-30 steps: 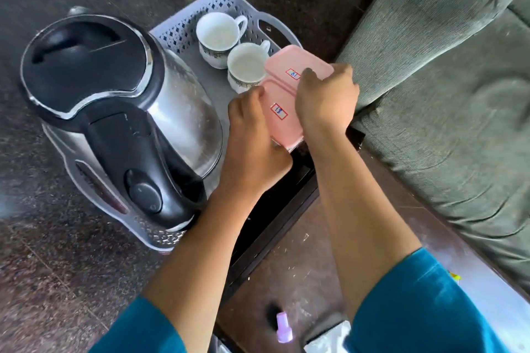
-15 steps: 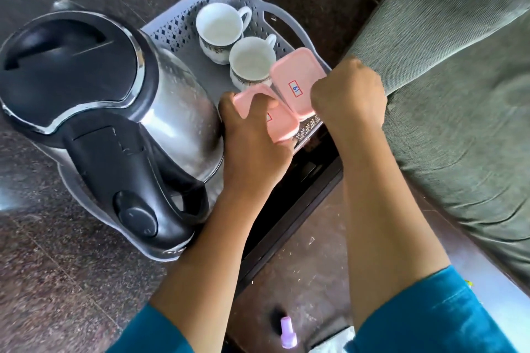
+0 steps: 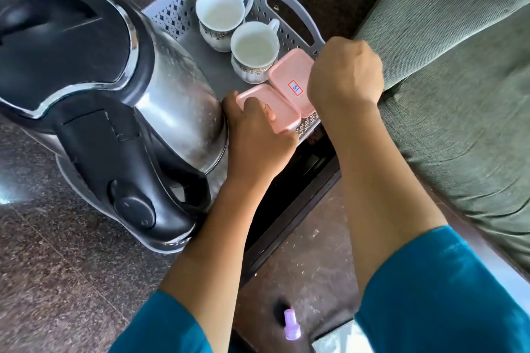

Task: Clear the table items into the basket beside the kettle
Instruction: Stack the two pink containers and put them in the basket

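A grey perforated basket holds a steel kettle with a black lid and handle, two white cups and two pink lidded boxes. My left hand grips the nearer pink box at the basket's near right corner, thumb on its lid. My right hand is closed over the right edge of the other pink box, which lies beside the second cup and shows a red-framed sticker. Both boxes sit low in the basket, side by side and touching.
The basket sits on a dark stone floor. A dark wooden table edge runs under my arms. A small purple bottle and a white packet lie on the table. A grey-green sofa fills the right.
Both pink boxes have come down from above the basket's rim into its near right corner. They have spread from overlapping to side by side, with my hands still on them.
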`<state>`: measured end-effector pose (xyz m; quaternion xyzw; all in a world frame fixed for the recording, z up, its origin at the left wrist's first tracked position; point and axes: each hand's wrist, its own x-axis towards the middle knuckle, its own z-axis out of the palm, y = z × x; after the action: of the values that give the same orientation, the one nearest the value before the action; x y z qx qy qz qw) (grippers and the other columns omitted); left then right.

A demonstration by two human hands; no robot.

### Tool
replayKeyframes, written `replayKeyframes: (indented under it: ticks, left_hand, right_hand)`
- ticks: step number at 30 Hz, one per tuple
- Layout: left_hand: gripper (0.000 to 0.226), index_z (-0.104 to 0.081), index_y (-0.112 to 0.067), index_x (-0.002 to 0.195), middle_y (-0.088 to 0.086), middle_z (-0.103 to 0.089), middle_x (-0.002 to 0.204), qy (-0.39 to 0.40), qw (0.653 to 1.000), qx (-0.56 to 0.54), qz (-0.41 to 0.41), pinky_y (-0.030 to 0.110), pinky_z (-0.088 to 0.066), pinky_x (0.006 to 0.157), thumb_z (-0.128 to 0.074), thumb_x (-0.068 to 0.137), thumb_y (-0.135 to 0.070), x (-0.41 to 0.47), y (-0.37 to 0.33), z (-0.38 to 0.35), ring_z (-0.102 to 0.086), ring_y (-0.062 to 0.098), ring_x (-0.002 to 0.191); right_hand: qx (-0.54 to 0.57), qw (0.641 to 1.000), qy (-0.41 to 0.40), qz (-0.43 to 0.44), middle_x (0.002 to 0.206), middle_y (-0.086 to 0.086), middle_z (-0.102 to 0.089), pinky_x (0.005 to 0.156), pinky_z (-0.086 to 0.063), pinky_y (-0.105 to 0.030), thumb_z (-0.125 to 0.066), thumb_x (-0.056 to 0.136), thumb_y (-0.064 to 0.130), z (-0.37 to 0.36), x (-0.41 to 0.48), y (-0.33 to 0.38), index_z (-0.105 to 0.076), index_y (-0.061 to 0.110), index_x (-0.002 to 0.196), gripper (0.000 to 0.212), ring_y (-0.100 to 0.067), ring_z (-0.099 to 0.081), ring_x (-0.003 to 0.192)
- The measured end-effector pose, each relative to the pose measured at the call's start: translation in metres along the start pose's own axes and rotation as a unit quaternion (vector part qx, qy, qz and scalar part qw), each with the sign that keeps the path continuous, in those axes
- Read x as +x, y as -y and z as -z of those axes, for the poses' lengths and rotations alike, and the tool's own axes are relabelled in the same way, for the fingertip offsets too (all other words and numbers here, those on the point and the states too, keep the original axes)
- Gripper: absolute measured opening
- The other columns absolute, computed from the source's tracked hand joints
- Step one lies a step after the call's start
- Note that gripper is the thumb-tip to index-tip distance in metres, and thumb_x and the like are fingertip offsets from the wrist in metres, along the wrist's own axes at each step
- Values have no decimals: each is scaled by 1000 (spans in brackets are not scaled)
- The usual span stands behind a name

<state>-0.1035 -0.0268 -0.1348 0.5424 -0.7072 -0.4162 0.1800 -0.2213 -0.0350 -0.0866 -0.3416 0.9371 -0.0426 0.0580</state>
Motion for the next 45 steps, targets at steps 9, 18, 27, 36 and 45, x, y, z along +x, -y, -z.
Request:
replayKeyframes:
  ticks: [9, 18, 27, 36, 45]
  left_hand:
    - [17, -58, -10, 69, 22, -45, 114, 10, 997, 75, -12, 6, -25, 85, -72, 70, -20, 3, 4, 4, -34, 14, 99]
    - [54, -43, -12, 120, 26, -19, 145, 32, 996, 76, -31, 29, -34, 94, -68, 75, -26, -2, 0, 6, -40, 39, 124]
    - [44, -43, -17, 126, 9, -20, 154, 43, 978, 190, -76, 38, -44, 72, -50, 87, -38, -8, -5, 12, -50, 36, 117]
    - [46, -47, -16, 123, 6, -43, 136, 1, 939, 293, -177, 45, -47, 69, -59, 79, -16, -25, -34, 11, -53, 39, 99]
    - [56, -44, -6, 129, 17, -56, 117, 105, 920, 237, -293, 43, -47, 80, -59, 76, -13, -99, -51, -42, -57, 36, 96]
  right_hand:
    - [-45, 998, -2, 45, 108, -13, -65, 65, -33, -33, -41, 86, 2, -15, 1, -2, -63, 7, 107, 31, -36, -60, 102]
    - [-38, 994, -18, 103, 99, -14, -67, 60, -34, -31, -49, 84, 3, -18, -12, -5, -64, 9, 100, 23, -38, -63, 92]
    - [-27, 996, -10, 80, 105, -9, -65, 57, -36, -32, -61, 86, 18, -22, -18, 0, -60, 12, 107, 22, -34, -65, 92]
    - [110, 982, -73, 133, 121, -4, -59, 54, -27, -31, -46, 90, 25, -14, -50, -25, -55, 12, 112, 27, -35, -63, 86]
    - [151, 983, -96, 50, 116, -10, -61, 70, -43, -36, -46, 90, 17, -4, -117, -116, -60, 11, 111, 26, -35, -57, 98]
